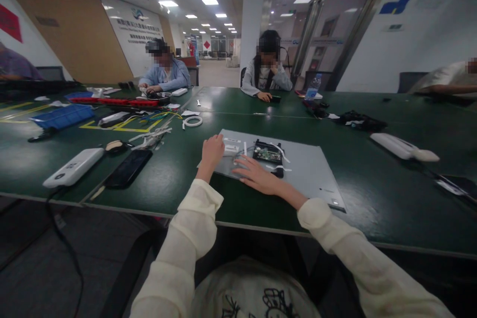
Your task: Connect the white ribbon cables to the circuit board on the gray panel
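Observation:
A flat grey panel [309, 169], perhaps the back of a screen, lies slightly turned on the green table. My left hand [213, 153] is closed at its left edge, fingers bent over the rim; their tips are partly hidden. My right hand [257, 175] rests on the panel's front part, fingers spread and holding nothing. Just beyond those fingers are thin wires and a white strip [245, 148]. A bare circuit board [269, 153] sits in a black frame mid-panel, with white tape pieces beside it. A white label [231, 149] is near my left hand.
On the left are a white power bank [74, 166], a black phone [128, 169], a blue tray [63, 117] and a tape roll [193, 121]. Another white device [402, 146] lies right, near a bottle [313, 87]. Two people sit across the table; others are at the sides.

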The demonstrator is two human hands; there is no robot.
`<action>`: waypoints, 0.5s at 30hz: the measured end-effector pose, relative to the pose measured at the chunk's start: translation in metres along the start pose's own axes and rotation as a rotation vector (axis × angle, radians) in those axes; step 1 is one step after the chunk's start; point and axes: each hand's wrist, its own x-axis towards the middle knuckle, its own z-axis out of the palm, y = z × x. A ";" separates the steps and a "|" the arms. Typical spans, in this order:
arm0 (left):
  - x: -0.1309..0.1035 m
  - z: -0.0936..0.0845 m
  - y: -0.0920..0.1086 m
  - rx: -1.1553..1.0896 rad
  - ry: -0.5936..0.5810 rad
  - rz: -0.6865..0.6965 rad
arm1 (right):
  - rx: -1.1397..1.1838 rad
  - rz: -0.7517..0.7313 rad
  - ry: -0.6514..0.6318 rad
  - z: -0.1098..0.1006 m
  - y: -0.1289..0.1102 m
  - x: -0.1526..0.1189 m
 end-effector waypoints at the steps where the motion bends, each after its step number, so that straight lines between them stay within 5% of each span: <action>1: 0.000 -0.001 0.001 -0.004 0.000 -0.002 | -0.015 0.048 0.007 0.001 0.009 0.000; 15: 0.000 0.001 0.011 -0.013 -0.099 0.038 | -0.308 0.782 0.105 -0.011 0.147 -0.065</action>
